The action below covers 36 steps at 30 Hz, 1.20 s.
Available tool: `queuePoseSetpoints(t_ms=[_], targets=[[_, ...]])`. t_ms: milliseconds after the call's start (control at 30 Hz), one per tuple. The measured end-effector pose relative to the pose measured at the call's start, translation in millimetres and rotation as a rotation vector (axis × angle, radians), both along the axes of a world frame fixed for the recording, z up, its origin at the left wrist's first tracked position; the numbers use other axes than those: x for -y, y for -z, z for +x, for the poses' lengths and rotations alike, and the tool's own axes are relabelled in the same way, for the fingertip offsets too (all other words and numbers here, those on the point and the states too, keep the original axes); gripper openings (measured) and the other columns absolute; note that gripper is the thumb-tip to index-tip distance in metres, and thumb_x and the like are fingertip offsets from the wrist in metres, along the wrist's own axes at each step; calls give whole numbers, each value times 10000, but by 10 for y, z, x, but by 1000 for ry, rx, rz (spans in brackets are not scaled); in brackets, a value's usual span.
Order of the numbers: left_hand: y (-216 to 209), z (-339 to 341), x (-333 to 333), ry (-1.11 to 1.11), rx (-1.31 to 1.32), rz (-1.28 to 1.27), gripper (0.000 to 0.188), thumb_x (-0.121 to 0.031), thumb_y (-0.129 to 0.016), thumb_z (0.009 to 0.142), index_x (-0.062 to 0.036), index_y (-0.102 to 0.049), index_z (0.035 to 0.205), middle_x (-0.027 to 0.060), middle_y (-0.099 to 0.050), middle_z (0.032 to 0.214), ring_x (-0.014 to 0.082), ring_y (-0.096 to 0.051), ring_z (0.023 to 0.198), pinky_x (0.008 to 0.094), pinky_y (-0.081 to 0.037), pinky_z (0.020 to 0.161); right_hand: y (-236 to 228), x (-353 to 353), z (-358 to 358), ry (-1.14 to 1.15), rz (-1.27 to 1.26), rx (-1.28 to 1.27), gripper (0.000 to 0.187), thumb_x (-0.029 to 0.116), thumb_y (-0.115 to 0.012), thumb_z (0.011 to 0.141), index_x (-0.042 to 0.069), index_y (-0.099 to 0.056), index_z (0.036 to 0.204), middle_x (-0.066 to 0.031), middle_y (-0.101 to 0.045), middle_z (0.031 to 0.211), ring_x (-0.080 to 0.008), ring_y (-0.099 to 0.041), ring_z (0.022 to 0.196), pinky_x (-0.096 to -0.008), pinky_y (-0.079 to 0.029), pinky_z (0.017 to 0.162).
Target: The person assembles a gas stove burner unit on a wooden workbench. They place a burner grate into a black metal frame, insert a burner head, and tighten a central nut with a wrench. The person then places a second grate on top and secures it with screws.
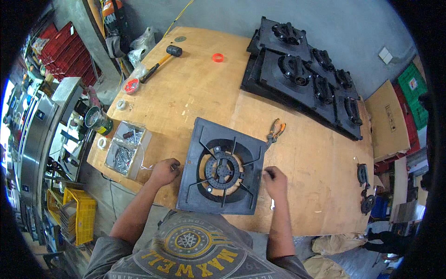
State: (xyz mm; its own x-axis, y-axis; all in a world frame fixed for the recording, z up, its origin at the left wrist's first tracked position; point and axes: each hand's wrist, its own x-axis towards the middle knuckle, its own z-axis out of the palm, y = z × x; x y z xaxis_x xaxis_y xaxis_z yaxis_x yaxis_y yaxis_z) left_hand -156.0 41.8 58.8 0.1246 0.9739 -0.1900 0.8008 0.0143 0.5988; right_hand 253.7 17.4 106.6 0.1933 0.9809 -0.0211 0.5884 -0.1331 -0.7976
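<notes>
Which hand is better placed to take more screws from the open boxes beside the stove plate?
The left hand, probably. It rests at the black stove plate's left edge, next to the screw boxes. The right hand is beyond the plate.

Contents of the screw boxes [126, 148] at left are too small to tell; the hands' fingertips curl out of sight.

even daylight, soft shadows, sharp centre; fisheye bends edges into dark corners.
</notes>
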Motion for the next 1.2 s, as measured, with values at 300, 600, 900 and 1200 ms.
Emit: queuePoseSetpoints(t_ms=[300, 600, 900, 1200], targets=[[-338, 447, -164, -173, 490, -143, 377, -304, -470, 1034, 20, -645, 1111, 90, -700, 974, 189, -646, 884, 340, -521, 841, 425, 241, 99, 43, -355, 41, 514, 295, -735, 840, 9, -579, 1238, -230, -690, 1060, -339, -677, 1007, -400, -520, 881], [-267, 123, -40, -227, 435, 82, 301, -276, -662, 890, -11, -680, 1031, 178, -706, 934, 285, -690, 889, 402, -527, 824, 702, 305, -54, 45, -277, -29, 768, 272, -809, 779, -15, -399, 1361, -269, -623, 1198, -385, -622, 1108, -418, -475, 962], [-62, -1699, -842, -232, -476, -8, 261, -132, -678, 713, -86, -721, 967, 178, -709, 923, 371, -685, 863, 490, -552, 739, 946, 102, 16, -78, -181, 277, 745, 260, -839, 742, -78, -452, 1281, -270, -574, 1257, -408, -566, 1148, -418, -437, 1015], [369, -1148, -1453, -648, -449, -48, 206, -190, -639, 847, -125, -767, 995, 67, -732, 1066, 281, -693, 989, 432, -522, 738, 713, 192, 59, -133, -127, 171, 709, 461, -728, 832, -155, -576, 1148, -345, -627, 1086, -417, -614, 1008, -440, -485, 901]])
